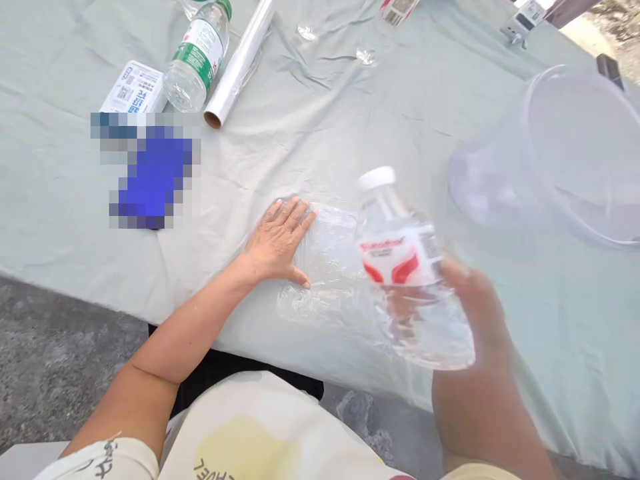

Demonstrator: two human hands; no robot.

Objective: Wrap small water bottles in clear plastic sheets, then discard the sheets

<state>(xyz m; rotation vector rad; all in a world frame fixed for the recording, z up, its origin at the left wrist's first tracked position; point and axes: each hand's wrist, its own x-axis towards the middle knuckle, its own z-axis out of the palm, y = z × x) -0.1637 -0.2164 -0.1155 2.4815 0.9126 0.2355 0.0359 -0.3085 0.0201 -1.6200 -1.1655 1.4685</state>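
Note:
My right hand (477,303) is wrapped round a clear water bottle (407,273) with a white cap and a red-and-white label, held tilted above the table's near edge. Flat on the pale green cloth lies my left hand (277,243), fingers stretched out, pressing the left end of a sheet of clear plastic film (330,273). The bottle hangs over the right part of that film.
A big clear plastic bowl (560,160) stands at the right. At the back left lie a roll of cling film (240,63), a green-labelled bottle (197,57) and a white box (133,87). A blurred blue patch (153,177) sits left of my hand.

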